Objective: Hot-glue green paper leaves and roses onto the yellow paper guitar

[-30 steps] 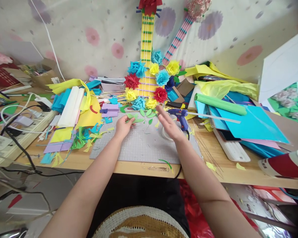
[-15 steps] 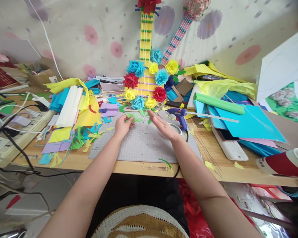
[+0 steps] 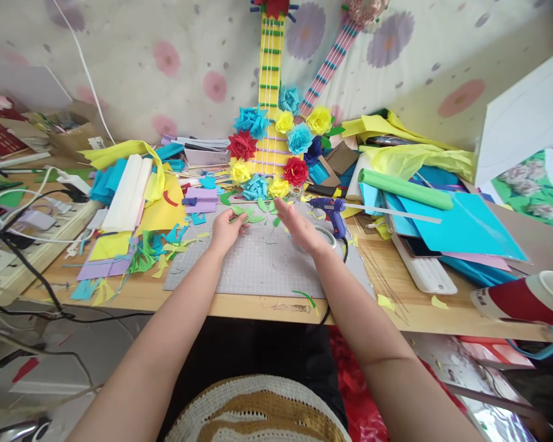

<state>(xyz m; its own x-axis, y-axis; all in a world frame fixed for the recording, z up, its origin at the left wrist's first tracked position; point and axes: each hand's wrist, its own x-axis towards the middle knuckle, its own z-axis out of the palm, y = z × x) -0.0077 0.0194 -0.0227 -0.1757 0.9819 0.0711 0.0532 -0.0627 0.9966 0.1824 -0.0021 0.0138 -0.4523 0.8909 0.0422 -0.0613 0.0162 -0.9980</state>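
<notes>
My left hand (image 3: 227, 232) rests at the left of the grey cutting mat (image 3: 253, 276), fingers closed on a green paper leaf (image 3: 238, 210). More small green leaves (image 3: 257, 218) lie between my hands. Held on edge over the mat, my right hand (image 3: 300, 228) has its fingers stretched out and nothing visible in it. Partly behind it is a white tape roll (image 3: 328, 236). A blue glue gun (image 3: 332, 215) with a long glue stick lies just right of that hand. Beyond the leaves stands a yellow paper guitar (image 3: 271, 92) decorated with red, blue and yellow paper flowers.
A pink guitar neck (image 3: 325, 70) leans behind. Coloured paper scraps (image 3: 159, 245) and a power strip (image 3: 41, 252) occupy the left. Right of the mat are thin wires (image 3: 384, 279), a green paper roll (image 3: 405, 189), blue sheets (image 3: 474, 227) and a paper cup (image 3: 525, 298).
The view has shifted slightly. My right hand's fingers have tilted a little more upright, while my left hand stays almost in place by the leaves.
</notes>
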